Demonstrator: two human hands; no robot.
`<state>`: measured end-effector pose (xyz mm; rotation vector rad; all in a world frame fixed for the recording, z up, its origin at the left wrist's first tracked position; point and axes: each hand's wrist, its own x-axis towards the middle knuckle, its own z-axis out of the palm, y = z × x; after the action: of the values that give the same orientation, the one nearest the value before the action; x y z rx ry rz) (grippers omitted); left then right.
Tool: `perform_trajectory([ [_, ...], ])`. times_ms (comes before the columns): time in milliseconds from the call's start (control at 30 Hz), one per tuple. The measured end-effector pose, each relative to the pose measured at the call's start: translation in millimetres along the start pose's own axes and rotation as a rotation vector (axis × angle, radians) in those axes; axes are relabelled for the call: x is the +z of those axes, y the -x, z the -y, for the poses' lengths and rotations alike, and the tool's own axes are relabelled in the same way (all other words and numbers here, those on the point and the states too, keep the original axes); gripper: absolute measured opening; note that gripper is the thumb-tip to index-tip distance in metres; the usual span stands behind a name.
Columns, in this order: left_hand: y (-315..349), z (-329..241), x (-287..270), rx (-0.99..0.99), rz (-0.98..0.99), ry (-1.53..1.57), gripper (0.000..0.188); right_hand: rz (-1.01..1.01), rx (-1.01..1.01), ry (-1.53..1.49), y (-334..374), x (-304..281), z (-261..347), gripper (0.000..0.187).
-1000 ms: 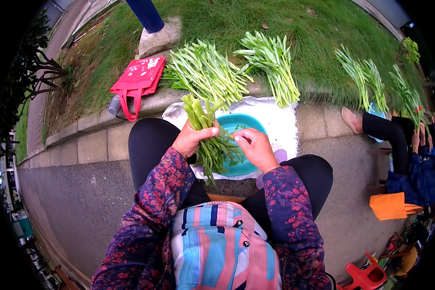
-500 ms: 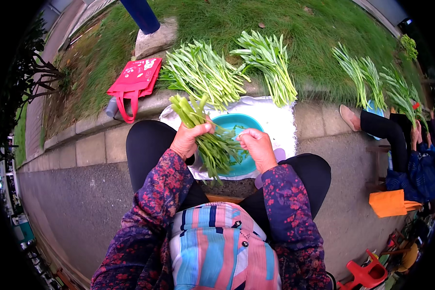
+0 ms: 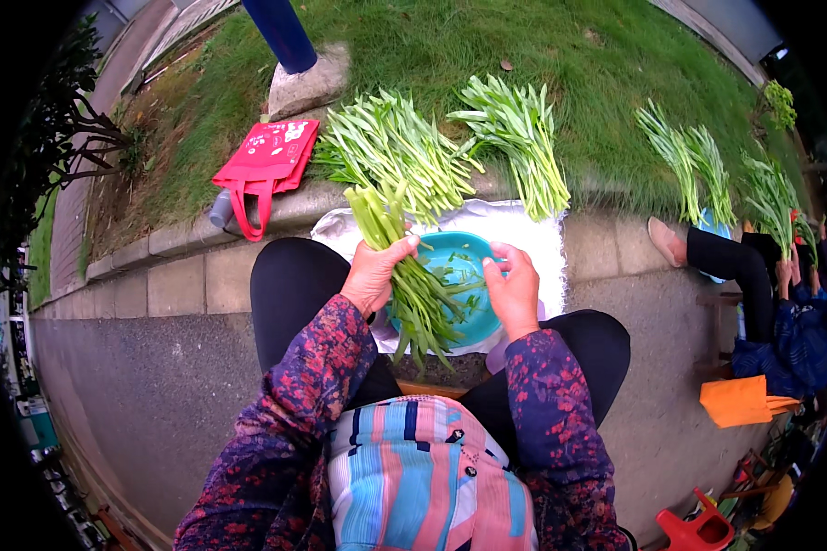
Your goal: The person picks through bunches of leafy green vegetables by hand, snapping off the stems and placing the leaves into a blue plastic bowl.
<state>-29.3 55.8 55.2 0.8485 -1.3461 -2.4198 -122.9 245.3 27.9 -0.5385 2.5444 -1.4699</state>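
my hands and the green stalks
my left hand (image 3: 375, 274) squeezes a bunch of green stalks (image 3: 404, 266) over the blue bowl (image 3: 469, 317); my right hand (image 3: 515, 292) is curled, pinching a small leaf.

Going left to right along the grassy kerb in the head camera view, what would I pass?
Red tote bag → large pile of green stalks → second pile of green stalks → smaller bunches of greens → orange bag lower down at the right.

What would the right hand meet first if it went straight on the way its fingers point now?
Probably the rim of the teal basin, which the right hand already rests over; beyond it lies the white sheet. Depth is hard to judge.
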Motion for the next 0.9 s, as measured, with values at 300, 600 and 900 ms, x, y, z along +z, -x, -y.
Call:
perform_trajectory([
  [300, 1, 69, 42, 0.387, -0.082, -0.323, 0.031, 0.116, -0.103, -0.235, 20, 18, 48, 0.053],
  [600, 13, 56, 82, 0.566, -0.002, -1.496, 0.033, -0.049, 0.412, -1.046, 14, 18, 60, 0.045],
  [900, 41, 61, 95, 0.806, 0.266, -1.657, 0.066, -0.165, 0.651, -1.352, -6, -17, 13, 0.029],
])
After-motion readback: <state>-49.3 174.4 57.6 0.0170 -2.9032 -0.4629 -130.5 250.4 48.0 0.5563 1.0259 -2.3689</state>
